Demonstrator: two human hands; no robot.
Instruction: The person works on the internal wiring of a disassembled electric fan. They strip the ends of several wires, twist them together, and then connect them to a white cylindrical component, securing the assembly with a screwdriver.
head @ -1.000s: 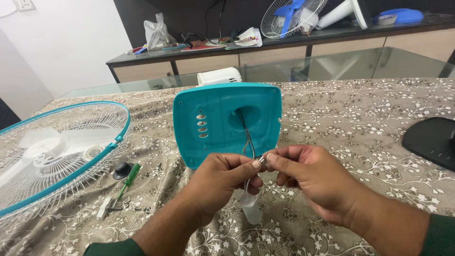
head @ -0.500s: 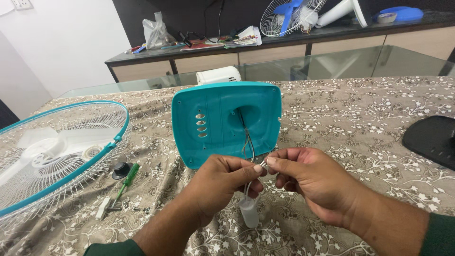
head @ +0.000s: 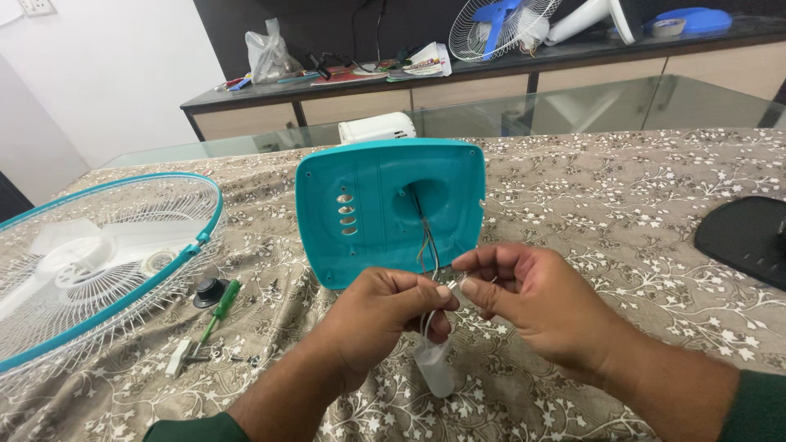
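In the lower middle of the frame we see our left hand [head: 385, 307] and our right hand [head: 524, 299] meeting fingertip to fingertip. Each hand has thumb and forefinger pressed together, pinching the ends of the thin wires [head: 427, 245] between them. The wires run down from a round recess in the teal fan base cover [head: 389, 209], which stands tilted on its edge at the centre of the frame, just behind the hands. Below the hands, a small white cylindrical part [head: 434, 368] hangs from the same wires and rests on the floral tablecloth [head: 622, 188]; we cannot tell what kind of part it is.

At the left edge lies a white wire fan guard [head: 90, 262] with a teal rim, with pale blades showing behind the mesh. Just to its right, in the lower left, sit a black knob [head: 210, 292], a green-handled screwdriver [head: 219, 308] and a few small white and metal pieces [head: 188, 358], well apart from the hands. A flat black base [head: 747, 239] shows at the right edge.

Behind the cover, a white rounded housing [head: 377, 128] stands on the glass tabletop. Along the top of the frame, a dark counter [head: 409, 78] carries a clear plastic bag [head: 270, 53], papers and another fan [head: 499, 29] with blue blades.
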